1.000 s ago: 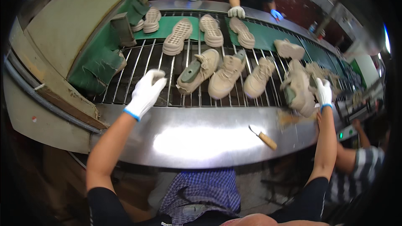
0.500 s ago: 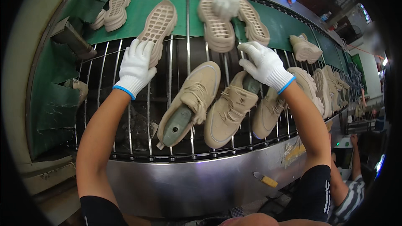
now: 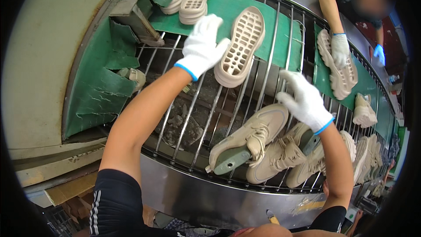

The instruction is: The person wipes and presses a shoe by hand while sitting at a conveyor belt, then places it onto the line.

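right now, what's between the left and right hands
The head view shows a beige shoe sole, nearer the left hand, then metal rods before the right hand.

On the metal-rod conveyor [image 3: 188,118], a beige grid-patterned sole [image 3: 246,35] lies partly across a flat green sheet [image 3: 283,30], with the white-gloved left hand [image 3: 202,46] just left of it and the white-gloved right hand [image 3: 305,101] to its right, behind a row of beige lace-up shoes [image 3: 269,123]. A smooth steel ledge [image 3: 193,199] runs before that row, and torn green sheeting [image 3: 98,98] hangs left of the rods. Farther right, behind the row, a co-worker's white-gloved hand [image 3: 340,50] rests on a beige wavy-edged sole [image 3: 344,79].
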A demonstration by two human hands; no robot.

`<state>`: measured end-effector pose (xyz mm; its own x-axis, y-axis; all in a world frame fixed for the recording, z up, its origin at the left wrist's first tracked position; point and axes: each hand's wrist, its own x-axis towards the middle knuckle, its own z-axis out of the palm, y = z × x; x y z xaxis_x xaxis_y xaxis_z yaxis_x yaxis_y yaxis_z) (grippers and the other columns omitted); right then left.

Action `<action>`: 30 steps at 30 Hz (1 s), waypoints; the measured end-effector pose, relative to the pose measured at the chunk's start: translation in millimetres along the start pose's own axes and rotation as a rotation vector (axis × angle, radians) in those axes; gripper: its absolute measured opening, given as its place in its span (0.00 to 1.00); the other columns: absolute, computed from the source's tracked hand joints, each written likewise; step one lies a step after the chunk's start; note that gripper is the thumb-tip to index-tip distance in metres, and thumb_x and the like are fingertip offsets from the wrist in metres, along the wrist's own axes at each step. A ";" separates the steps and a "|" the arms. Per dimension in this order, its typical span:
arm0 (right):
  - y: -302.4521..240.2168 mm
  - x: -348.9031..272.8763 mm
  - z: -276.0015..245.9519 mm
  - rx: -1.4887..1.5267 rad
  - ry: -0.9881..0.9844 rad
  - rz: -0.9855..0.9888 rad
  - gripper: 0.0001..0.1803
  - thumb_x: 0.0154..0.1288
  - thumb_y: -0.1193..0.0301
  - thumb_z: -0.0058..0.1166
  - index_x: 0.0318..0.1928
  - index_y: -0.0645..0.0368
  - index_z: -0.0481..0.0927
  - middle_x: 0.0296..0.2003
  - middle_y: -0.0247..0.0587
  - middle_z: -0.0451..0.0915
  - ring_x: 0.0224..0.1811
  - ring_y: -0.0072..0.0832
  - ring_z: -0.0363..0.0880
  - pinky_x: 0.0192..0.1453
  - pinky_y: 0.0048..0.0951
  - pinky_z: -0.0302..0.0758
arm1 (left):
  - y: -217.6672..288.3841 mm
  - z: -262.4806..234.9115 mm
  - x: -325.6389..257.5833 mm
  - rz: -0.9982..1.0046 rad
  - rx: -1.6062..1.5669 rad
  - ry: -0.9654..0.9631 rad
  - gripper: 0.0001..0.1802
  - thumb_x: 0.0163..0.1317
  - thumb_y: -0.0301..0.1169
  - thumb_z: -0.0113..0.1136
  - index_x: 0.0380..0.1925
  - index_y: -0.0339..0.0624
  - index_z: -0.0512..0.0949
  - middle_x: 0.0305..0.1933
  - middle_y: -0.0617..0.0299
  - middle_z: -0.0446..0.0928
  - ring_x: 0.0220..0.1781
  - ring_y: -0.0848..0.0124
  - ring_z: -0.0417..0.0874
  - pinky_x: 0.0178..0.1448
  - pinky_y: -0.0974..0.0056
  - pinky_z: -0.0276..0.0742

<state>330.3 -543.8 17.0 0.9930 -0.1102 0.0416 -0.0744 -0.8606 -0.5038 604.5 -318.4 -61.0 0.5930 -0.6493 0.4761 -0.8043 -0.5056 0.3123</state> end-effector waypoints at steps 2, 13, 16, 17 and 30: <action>-22.7 34.5 20.7 -0.031 0.052 -0.181 0.36 0.62 0.66 0.73 0.68 0.61 0.75 0.59 0.52 0.83 0.62 0.53 0.83 0.65 0.47 0.80 | -37.8 -5.7 23.6 -0.020 0.286 -0.070 0.44 0.65 0.47 0.72 0.76 0.41 0.66 0.81 0.44 0.66 0.84 0.43 0.63 0.85 0.46 0.62; -29.1 101.6 113.9 -0.347 0.217 -0.367 0.10 0.60 0.72 0.61 0.43 0.55 0.80 0.36 0.40 0.80 0.46 0.42 0.82 0.68 0.52 0.72 | -84.6 6.5 23.7 0.032 0.508 -0.219 0.34 0.51 0.40 0.78 0.55 0.37 0.76 0.63 0.45 0.76 0.75 0.45 0.70 0.81 0.43 0.64; -39.5 84.7 84.7 -0.168 0.357 -0.281 0.13 0.51 0.72 0.67 0.38 0.57 0.80 0.33 0.46 0.81 0.39 0.50 0.83 0.50 0.49 0.78 | -38.7 -27.0 -8.9 0.017 0.263 -0.045 0.31 0.49 0.39 0.78 0.51 0.36 0.77 0.58 0.45 0.77 0.64 0.43 0.78 0.72 0.47 0.76; -44.8 76.3 74.0 -0.098 0.381 -0.269 0.14 0.51 0.72 0.67 0.38 0.58 0.78 0.32 0.49 0.80 0.38 0.53 0.82 0.47 0.51 0.79 | -25.2 -35.7 -24.1 0.057 0.200 0.034 0.35 0.51 0.37 0.80 0.56 0.34 0.76 0.61 0.44 0.77 0.65 0.44 0.79 0.71 0.48 0.77; -184.6 -183.6 71.4 -0.410 0.591 -0.504 0.14 0.47 0.70 0.65 0.38 0.52 0.81 0.27 0.34 0.72 0.35 0.38 0.79 0.79 0.68 0.68 | 140.1 -181.2 -241.0 -0.008 -0.377 0.248 0.38 0.52 0.24 0.79 0.64 0.32 0.73 0.65 0.45 0.76 0.65 0.52 0.80 0.74 0.50 0.75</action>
<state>168.3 -329.2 40.8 0.7149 0.1894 0.6731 0.2204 -0.9746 0.0401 342.0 -129.8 17.0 0.6094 -0.4670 0.6407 -0.7845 -0.2383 0.5725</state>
